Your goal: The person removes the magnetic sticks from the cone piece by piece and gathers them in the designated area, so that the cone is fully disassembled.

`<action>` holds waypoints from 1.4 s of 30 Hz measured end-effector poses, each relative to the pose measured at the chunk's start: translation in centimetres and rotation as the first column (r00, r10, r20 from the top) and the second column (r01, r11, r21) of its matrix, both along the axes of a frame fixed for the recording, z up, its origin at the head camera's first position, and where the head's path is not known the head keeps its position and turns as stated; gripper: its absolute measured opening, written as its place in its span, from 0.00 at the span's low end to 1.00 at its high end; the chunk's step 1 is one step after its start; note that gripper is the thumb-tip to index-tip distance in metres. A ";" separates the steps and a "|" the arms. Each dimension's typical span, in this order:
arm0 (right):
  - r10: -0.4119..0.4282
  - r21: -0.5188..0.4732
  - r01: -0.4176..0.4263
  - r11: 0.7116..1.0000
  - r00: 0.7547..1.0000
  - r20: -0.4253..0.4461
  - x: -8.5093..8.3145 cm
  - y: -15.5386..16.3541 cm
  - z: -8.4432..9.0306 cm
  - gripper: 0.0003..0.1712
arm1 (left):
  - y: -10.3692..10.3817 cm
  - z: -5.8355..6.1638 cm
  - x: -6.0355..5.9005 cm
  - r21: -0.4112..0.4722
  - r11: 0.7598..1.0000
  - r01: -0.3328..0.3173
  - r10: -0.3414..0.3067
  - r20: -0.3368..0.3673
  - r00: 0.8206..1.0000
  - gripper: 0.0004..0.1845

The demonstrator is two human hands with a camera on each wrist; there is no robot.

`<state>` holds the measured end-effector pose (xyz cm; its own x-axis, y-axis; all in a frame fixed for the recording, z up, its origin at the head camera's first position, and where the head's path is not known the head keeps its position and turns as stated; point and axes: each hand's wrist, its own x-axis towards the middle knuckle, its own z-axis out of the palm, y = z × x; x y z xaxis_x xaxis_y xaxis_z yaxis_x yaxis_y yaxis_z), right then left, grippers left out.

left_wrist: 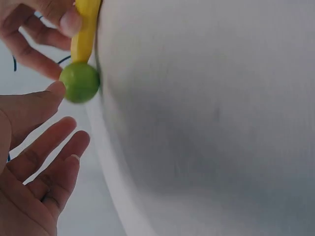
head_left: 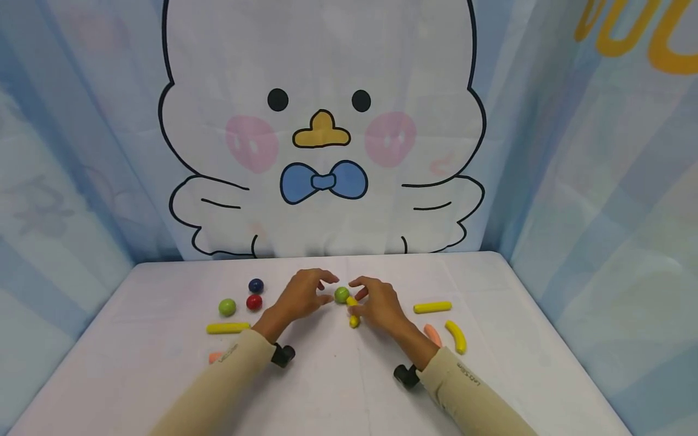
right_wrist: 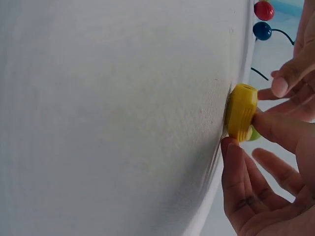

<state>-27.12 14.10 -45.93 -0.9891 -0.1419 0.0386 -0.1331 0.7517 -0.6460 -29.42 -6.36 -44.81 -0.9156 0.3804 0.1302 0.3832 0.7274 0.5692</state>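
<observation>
Green ball (head_left: pixel 342 295) sits mid-table, toward the back, touching the far end of a short yellow stick (head_left: pixel 353 311). In the left wrist view ball (left_wrist: pixel 79 82) and stick (left_wrist: pixel 85 30) butt end to end; in the right wrist view only a sliver of the ball (right_wrist: pixel 254 133) shows behind the stick's ridged end (right_wrist: pixel 241 118).

Right hand (head_left: pixel 380 304) pinches the stick: thumb on one side, fingertip on the other, other fingers loosely curled. The stick lies on the table (head_left: pixel 338 387).

Left hand (head_left: pixel 303 295) is spread and holds nothing. One fingertip (left_wrist: pixel 55 89) is at the ball's side; cannot tell whether touching or just short of it. Other fingers are relaxed and apart.

Left of the hands: a second green ball (head_left: pixel 227 307), a red ball (head_left: pixel 254 302) and a blue ball (head_left: pixel 255 285) in a loose cluster, near each other but apart. The red (right_wrist: pixel 264 10) and blue (right_wrist: pixel 262 30) ones also show in the right wrist view. A long yellow stick (head_left: pixel 228 328) lies just in front of that cluster, with an orange piece (head_left: pixel 215 357) closer in, partly hidden by the left sleeve.

Right of the hands: a straight yellow stick (head_left: pixel 432 307), a curved yellow piece (head_left: pixel 456 336) and an orange piece (head_left: pixel 432 334) beside the right wrist.

A cloth printed with a cartoon chick (head_left: pixel 322 130) hangs behind the table.
</observation>
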 end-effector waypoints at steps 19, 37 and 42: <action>0.014 0.038 -0.016 0.999 0.999 0.048 0.1 0.1 0.7 0.12 | 2.7 -1.3 -0.2 0.054 0.998 0.021 -0.019 -0.051 0.999 0.14; 0.024 0.067 -0.026 0.997 0.999 0.029 3.4 2.0 3.1 0.12 | 2.9 -1.3 -0.2 0.026 0.999 0.037 -0.035 -0.068 0.997 0.13; -0.026 0.032 0.025 0.999 1.000 0.018 4.1 3.6 3.7 0.12 | 3.0 -1.4 -0.2 0.020 1.000 0.024 -0.022 -0.055 0.998 0.13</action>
<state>-22.98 17.74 -42.25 -0.9929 -0.1177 0.0167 -0.1023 0.7751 -0.6235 -29.58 -3.38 -46.18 -0.8979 0.3980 0.1880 0.4307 0.7065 0.5616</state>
